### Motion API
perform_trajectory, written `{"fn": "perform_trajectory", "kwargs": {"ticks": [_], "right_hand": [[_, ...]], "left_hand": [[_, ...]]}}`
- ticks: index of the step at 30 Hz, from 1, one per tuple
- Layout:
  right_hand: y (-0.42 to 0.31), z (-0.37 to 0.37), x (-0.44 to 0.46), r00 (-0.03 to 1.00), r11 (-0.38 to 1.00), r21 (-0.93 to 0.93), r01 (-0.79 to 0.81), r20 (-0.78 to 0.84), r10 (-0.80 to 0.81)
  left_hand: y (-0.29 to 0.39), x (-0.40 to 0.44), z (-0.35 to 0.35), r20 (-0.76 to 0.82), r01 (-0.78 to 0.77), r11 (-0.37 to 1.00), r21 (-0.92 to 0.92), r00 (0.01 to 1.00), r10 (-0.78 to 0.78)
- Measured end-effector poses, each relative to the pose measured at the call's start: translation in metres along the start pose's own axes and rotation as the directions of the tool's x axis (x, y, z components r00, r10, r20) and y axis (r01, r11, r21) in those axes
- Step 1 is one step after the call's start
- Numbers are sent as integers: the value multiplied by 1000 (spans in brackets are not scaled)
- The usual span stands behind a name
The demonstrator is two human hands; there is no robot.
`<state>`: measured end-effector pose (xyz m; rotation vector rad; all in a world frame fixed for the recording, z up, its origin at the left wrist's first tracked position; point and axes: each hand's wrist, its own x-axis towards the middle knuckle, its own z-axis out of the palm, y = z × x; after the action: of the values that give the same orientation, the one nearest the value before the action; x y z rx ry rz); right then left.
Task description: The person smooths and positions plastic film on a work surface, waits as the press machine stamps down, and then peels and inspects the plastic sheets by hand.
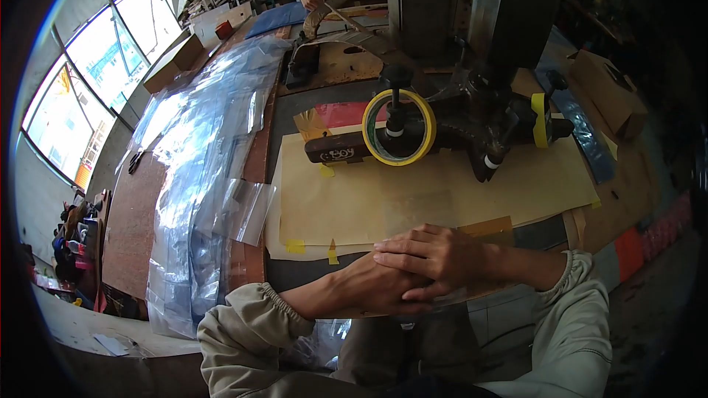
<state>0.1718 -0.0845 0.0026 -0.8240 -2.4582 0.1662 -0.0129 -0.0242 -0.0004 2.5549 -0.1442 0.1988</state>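
My right hand [435, 254] lies across the back of my left hand [372, 284], its fingers stretched out and slightly apart. The left fingers are mostly hidden beneath it. Both hands are at the near edge of the work surface, just below a sheet of tan paper [339, 210]. Small yellow tape pieces [295, 245] stick to the paper's near edge, and a brown tape strip [488, 230] lies right of my hands. Beyond them, a yellow-edged tape roll [424, 151] hangs round a black knob on a dark machine bar [332, 150]. Another yellow tape roll [542, 119] sits farther right.
Clear plastic bags [203, 155] are heaped along the left side. A metal machine column [516, 15] rises behind the bar. Cardboard boxes [608, 92] stand at the right and back left. Across the table, another person's hand [313, 0] is near a curved brown strip.
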Motion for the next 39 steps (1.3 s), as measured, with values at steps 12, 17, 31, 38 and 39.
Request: {"fn": "perform_trajectory", "kwargs": {"ticks": [12,17,31,38,39], "right_hand": [[2,2,-1,1000,1000,-23,11,-1,-12],[1,2,-1,1000,1000,-12,10,-12,-10],[2,1,0,1000,1000,1,21,-22,-21],[1,0,-1,1000,1000,-4,8,-8,-8],[2,2,-1,1000,1000,-1,7,-10,-7]], "left_hand": [[2,0,-3,-23,-8,998,55,1000,9],[1,1,-3,7,4,999,40,1000,-4],[6,2,-6,40,60,991,-120,998,-55],[6,1,-8,-1,34,997,-75,999,-34],[6,1,-8,3,39,996,-81,999,-39]]}}
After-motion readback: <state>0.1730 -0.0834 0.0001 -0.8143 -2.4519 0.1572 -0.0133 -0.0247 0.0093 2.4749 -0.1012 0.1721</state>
